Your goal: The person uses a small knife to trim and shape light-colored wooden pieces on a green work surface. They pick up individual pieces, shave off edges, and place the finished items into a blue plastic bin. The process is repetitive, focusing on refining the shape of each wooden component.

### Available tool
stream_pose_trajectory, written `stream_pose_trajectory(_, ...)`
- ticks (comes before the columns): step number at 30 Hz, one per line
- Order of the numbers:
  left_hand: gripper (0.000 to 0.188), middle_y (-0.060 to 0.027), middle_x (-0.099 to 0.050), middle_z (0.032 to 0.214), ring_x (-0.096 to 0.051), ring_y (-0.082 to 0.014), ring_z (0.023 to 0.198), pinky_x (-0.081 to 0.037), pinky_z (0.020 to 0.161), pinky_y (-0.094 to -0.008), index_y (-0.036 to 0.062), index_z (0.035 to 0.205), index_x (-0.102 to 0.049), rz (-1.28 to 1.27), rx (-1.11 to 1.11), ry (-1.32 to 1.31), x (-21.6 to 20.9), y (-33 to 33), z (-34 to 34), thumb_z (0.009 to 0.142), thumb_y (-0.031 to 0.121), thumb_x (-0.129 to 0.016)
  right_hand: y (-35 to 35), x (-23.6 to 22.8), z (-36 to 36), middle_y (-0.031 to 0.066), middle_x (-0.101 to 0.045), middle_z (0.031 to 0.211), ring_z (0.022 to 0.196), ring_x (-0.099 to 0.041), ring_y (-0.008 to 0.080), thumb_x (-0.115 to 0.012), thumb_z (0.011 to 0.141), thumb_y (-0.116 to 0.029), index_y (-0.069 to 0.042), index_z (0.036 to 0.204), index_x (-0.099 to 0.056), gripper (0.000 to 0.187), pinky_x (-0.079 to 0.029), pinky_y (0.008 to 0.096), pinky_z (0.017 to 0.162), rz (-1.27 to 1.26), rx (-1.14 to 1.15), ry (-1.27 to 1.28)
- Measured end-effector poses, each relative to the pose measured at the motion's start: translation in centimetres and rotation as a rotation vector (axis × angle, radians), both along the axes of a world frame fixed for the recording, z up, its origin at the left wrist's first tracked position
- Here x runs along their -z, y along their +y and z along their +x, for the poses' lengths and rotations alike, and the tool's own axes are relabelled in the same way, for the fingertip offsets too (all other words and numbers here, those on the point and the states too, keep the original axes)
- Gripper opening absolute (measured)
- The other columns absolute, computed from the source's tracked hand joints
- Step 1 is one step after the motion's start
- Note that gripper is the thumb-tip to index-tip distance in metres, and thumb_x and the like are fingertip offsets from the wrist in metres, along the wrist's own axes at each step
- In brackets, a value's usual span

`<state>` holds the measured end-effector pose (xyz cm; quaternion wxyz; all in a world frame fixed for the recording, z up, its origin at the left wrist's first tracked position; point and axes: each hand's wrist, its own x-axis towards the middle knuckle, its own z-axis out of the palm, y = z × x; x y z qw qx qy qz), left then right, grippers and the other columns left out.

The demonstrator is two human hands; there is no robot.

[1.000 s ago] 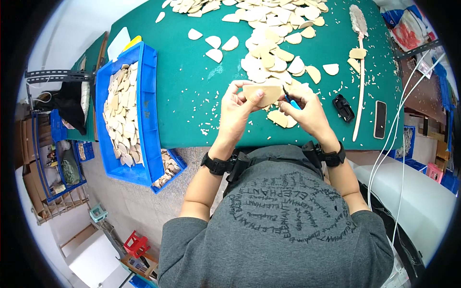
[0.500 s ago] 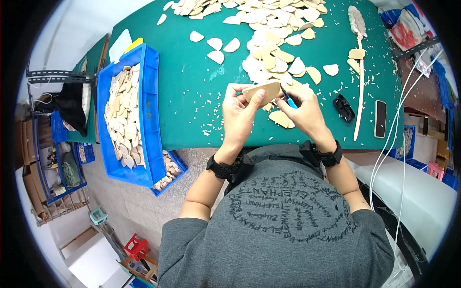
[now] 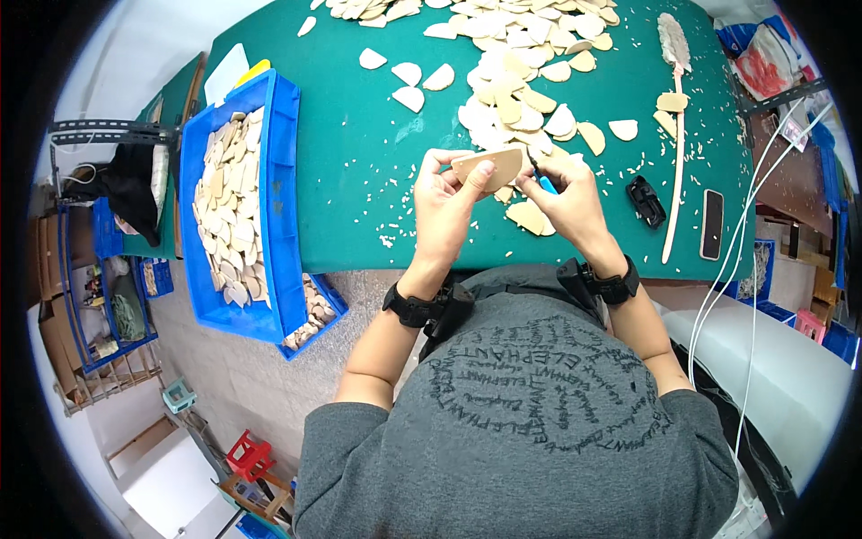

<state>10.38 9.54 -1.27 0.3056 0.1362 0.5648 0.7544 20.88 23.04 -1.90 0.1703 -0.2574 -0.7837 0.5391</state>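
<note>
Over the near edge of the green table, my left hand (image 3: 440,211) grips a flat beige half-round piece (image 3: 500,169), thumb on its face. My right hand (image 3: 575,205) is closed round a small blue-handled hand tool (image 3: 547,185). The tool's dark tip is against or close to the piece's right edge; its exact kind is partly hidden by my fingers. Just below my hands lies another beige piece (image 3: 528,217) on the table. Beyond them spreads a heap of similar pieces (image 3: 507,99), reaching to the far side.
A blue crate (image 3: 285,193) full of beige pieces stands at the left, with a second blue crate (image 3: 325,334) partly under it. At the right lie a black plastic object (image 3: 646,201), a phone (image 3: 712,225) and a long-handled brush (image 3: 675,166). White cables (image 3: 738,229) hang beside the table.
The whole view has shifted slightly. Both hands keep their grips on the piece and the tool; the tool's blue handle shows a little less and sits at a slightly different angle.
</note>
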Motion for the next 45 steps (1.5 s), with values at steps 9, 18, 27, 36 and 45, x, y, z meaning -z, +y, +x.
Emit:
stream_pose_trajectory(9, 0.031, -0.013, -0.056, 0.108, -0.056, -0.0242, 0.101, -0.051, 0.086, -0.0379, 0.0032, 0.116, -0.049, 0.275, -0.741, 0.052, -1.3, -11.0, -15.5, 0.093, 0.022, -0.057, 2.8, 1.2, 2.4, 0.0034, -0.063, 0.076, 0.069, -0.059, 0.0083, -0.062, 0.087, -0.019, -0.001, 0.091, -0.061, 0.018, -0.047, 0.0221, 0.064, -0.222, 0.012, -0.037)
stream_pose_trajectory(18, 0.063, -0.0205, -0.047, 0.117, -0.042, -0.0343, 0.113, -0.042, 0.093, -0.0399, 0.0034, 0.115, -0.059, -0.974, 0.276, 0.714, 14.7, 4.1, -3.5, 0.073, 0.049, -0.072, 3.6, 2.3, 4.1, 0.002, -0.056, 0.066, 0.058, -0.052, 0.0089, -0.062, 0.086, -0.023, 0.0, 0.084, -0.061, 0.024, -0.042, 0.0246, 0.053, -0.462, 0.055, -0.114)
stream_pose_trajectory(27, 0.022, -0.0125, -0.06, 0.109, -0.063, -0.0183, 0.093, -0.055, 0.08, -0.0298, 0.0008, 0.106, -0.05, -0.167, 0.249, -0.18, 7.0, 3.6, -1.7, 0.089, 0.01, -0.06, 2.3, 2.8, 4.9, 0.0021, -0.058, 0.063, 0.058, -0.052, 0.0069, -0.067, 0.084, -0.027, 0.0, 0.082, -0.063, 0.027, -0.041, 0.0245, 0.052, -0.298, 0.121, -0.081)
stream_pose_trajectory(36, 0.036, -0.0137, -0.059, 0.114, -0.063, -0.0192, 0.099, -0.058, 0.081, -0.0288, -0.0042, 0.122, -0.049, 0.061, 0.214, -0.251, -1.1, 0.6, 0.0, 0.091, 0.011, -0.059, 0.5, -0.4, 2.1, 0.0093, -0.069, 0.091, 0.082, -0.063, 0.0133, -0.07, 0.081, -0.022, -0.001, 0.107, -0.065, 0.034, -0.05, 0.0273, 0.073, -0.233, -0.017, -0.008)
stream_pose_trajectory(45, 0.034, -0.012, -0.06, 0.112, -0.062, -0.0184, 0.099, -0.057, 0.082, -0.0303, -0.0023, 0.119, -0.051, 0.089, 0.128, -0.168, -1.0, 0.5, 0.9, 0.09, 0.014, -0.061, 0.0, -1.1, 1.1, 0.0092, -0.068, 0.09, 0.085, -0.057, 0.0255, -0.07, 0.077, -0.024, -0.003, 0.097, -0.066, 0.029, -0.044, 0.0359, 0.079, -0.008, -0.038, 0.053)
